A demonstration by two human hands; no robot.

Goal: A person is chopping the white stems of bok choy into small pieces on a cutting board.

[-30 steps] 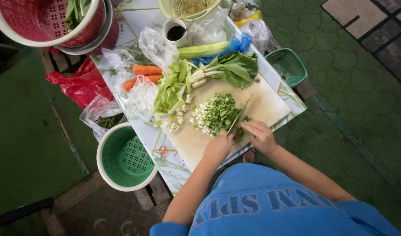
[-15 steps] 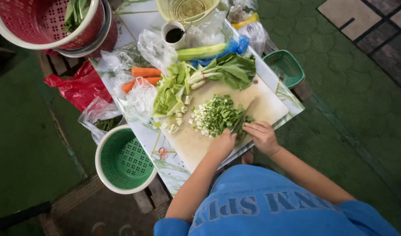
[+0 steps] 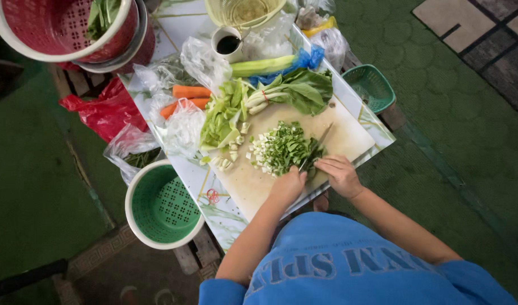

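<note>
My left hand [image 3: 287,185] grips the handle of a knife [image 3: 318,146] whose blade points away to the right over a pale cutting board [image 3: 349,138]. My right hand [image 3: 339,174] lies beside it, fingers curled down on a bunch of leafy greens [image 3: 314,151] at the blade. A heap of chopped greens and white stem pieces [image 3: 278,148] is just beyond my left hand. Whole bok choy [image 3: 295,90] and pale green lettuce [image 3: 222,116] lie at the board's far edge.
The board rests on a small patterned table [image 3: 213,197]. On it are carrots [image 3: 188,93], clear plastic bags [image 3: 185,127], a cup of dark liquid [image 3: 229,44] and a yellow basket [image 3: 245,11]. A green basket in a white bowl [image 3: 160,206], a red colander [image 3: 61,28], a red bag [image 3: 106,110] and a small teal basket [image 3: 372,86] surround the table.
The knife blade has shifted slightly across the greens and both hands have edged along the board. The chopped heap looks a little wider.
</note>
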